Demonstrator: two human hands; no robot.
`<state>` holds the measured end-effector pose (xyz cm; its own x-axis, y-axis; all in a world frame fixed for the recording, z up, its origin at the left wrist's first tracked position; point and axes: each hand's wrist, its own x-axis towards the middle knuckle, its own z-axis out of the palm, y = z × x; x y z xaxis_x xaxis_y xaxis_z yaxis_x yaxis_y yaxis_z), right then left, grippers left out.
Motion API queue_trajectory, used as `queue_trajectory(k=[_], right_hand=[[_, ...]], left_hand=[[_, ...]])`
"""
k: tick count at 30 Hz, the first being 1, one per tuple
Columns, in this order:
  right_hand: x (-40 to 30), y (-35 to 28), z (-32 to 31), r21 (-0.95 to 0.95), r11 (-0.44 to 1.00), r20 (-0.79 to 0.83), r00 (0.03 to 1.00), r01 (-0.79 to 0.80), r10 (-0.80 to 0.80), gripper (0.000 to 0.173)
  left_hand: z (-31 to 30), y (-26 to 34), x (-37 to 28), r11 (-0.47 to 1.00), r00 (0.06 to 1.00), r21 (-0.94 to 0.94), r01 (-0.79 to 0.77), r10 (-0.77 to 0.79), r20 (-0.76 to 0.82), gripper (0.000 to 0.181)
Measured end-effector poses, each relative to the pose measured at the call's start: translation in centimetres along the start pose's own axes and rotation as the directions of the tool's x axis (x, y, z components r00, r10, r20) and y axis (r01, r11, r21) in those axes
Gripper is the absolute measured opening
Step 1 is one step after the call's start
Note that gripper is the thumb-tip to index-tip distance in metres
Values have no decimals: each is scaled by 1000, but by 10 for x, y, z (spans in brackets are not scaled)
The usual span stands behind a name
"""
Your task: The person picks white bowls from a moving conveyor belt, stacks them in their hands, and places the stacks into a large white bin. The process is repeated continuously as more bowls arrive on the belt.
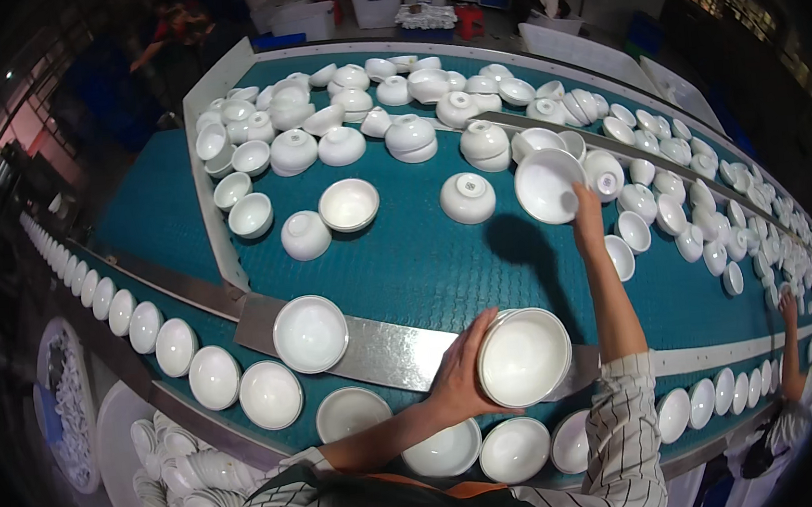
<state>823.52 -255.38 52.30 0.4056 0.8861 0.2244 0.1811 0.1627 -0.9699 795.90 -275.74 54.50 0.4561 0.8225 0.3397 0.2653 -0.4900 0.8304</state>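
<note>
My left hand (pixel 463 371) grips a small stack of white bowls (pixel 527 359), tilted with the open side toward me, just above the metal strip (pixel 393 352). Reaching over the wide green conveyor belt (pixel 407 268), my right hand (pixel 586 212) holds a single white bowl (pixel 550 184) by its rim, its inside facing me. An upside-down bowl (pixel 468 197) with a printed mark on its base sits left of that hand. Another white bowl (pixel 310 334) stands on the left part of the metal strip. My left forearm partly covers bowls on the narrow near belt.
Many white bowls (pixel 296 151) crowd the belt's far side. Upright bowls (pixel 271 395) line the narrow near belt. A large tub (pixel 120 423) of stacked bowls stands at lower left. At right a co-worker's hand (pixel 787 308) reaches over the belt; another person (pixel 173 31) is at upper left.
</note>
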Motion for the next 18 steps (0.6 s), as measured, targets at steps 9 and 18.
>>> queue_trajectory(k=[9,18], right_hand=[[-142,-172,-46,-92,986,841,541,141,2,41],[30,6,29,-841,293,408,889,454,-206,85]], left_hand=[[3,37,-5,996,999,-92,7,-12,-51,129],[15,10,10,990,997,-132,-48,55,53,136]])
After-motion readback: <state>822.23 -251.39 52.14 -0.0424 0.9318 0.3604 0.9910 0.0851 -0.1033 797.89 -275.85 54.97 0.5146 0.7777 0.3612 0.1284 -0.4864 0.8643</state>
